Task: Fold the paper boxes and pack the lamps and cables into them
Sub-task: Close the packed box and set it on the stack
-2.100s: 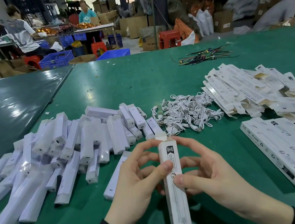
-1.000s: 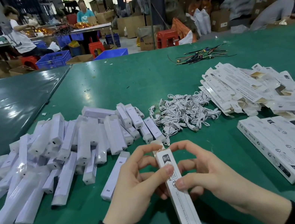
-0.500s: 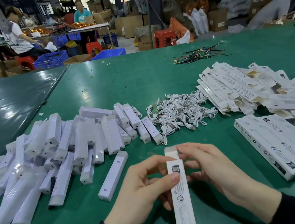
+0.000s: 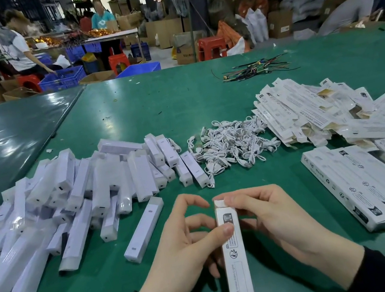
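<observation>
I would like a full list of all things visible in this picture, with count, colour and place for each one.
held box: one, white, printed, centre front, between both hands
lamps: a large pile, white, wrapped, left on the table
cables: a heap, white, coiled, centre
flat boxes: a loose pile, white, printed, right rear
closed boxes: several in a row, white, right front
wires: one bundle, dark and mixed colours, far side
table: one, green
crates: several, blue, background floor
stools: several, red, background
left hand: grips the box's side
right hand: pinches the box's top end
</observation>
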Available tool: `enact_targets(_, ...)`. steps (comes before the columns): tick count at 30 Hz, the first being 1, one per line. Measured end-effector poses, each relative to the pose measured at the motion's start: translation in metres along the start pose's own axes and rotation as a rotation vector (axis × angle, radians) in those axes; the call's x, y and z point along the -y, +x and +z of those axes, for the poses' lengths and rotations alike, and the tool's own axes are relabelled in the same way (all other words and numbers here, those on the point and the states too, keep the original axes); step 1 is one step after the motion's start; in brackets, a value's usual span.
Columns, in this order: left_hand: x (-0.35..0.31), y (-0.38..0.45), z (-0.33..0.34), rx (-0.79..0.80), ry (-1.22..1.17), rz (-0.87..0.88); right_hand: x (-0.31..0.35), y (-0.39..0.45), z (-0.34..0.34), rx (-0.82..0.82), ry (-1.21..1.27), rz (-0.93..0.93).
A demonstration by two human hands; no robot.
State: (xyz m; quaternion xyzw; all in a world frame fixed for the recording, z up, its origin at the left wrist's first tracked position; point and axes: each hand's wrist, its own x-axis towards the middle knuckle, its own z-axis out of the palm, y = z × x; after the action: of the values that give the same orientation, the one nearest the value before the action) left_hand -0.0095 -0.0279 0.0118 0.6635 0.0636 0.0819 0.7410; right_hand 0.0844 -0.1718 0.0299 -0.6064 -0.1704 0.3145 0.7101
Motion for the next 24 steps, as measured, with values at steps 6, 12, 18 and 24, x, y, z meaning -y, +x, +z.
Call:
enact_targets(6,0.0009,0.0013,0.0007,-0.013,-0.019,-0.012,-0.0009,0.0003,-0.0008,-0.020,-0.015,0.017)
enact_targets(12,-0.0003,0.0018,-0.0011,-0.016,-0.010,-0.017,-0.0018,0.0005,-0.0008,-0.025,0.019,0.044)
enact_targets(18,0.0007,0.0014,0.0002,-0.020,-0.026,-0.013,-0.0021,-0.0003,-0.0005,-0.021,-0.053,-0.026)
enact_targets(24,-0.0031,0.0018,-0.0021,-0.091,-0.042,-0.031,-0.0078,-0.0024,0.0028,-0.032,-0.215,-0.219)
